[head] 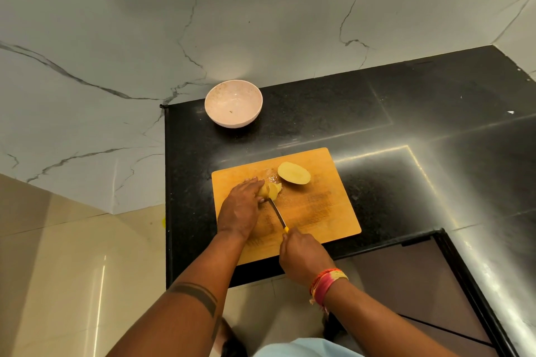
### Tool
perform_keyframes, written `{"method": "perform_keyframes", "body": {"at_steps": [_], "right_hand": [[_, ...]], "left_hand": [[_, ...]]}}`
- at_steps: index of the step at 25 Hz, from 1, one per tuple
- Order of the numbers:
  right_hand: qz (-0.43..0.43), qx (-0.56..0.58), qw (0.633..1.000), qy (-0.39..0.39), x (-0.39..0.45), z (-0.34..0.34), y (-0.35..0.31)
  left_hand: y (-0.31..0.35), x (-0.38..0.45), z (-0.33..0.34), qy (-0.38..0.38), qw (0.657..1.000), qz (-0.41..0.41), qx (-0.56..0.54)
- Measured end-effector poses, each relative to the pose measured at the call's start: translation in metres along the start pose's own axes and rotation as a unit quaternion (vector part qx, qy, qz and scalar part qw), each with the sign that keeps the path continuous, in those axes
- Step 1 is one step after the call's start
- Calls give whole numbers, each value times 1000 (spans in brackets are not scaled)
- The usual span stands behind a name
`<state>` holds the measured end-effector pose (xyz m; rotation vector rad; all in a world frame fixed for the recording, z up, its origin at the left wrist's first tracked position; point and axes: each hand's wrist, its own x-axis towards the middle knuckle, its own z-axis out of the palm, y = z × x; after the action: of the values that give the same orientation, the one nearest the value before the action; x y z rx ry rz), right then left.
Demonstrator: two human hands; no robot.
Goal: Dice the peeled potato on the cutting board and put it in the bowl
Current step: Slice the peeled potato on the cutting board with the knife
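Right grip (301,255) clenched round yellow knife handle, knife (278,214) blade angled into sliced potato piece (270,190). Left grip (240,208) pressed over same piece, fingers curled on it. Second potato half (293,173) lying just beyond, apart from blade. Both on wooden cutting board (319,206), board on black bench (406,113). Bowl (233,103) standing well behind board, near bench's rear left corner.
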<state>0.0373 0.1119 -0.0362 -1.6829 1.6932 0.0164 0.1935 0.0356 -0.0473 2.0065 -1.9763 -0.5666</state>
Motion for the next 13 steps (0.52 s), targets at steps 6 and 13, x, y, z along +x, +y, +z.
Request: {"method": "perform_keyframes", "body": {"at_steps": [6,13], "right_hand": [[-13,35,999,39,-7,-13,0],[-1,37,998,46,21,-13,-34]], "left_hand": [[2,-1,-6,-10,999,2,40],[-1,-4,-5,-13,998,19,66]]}}
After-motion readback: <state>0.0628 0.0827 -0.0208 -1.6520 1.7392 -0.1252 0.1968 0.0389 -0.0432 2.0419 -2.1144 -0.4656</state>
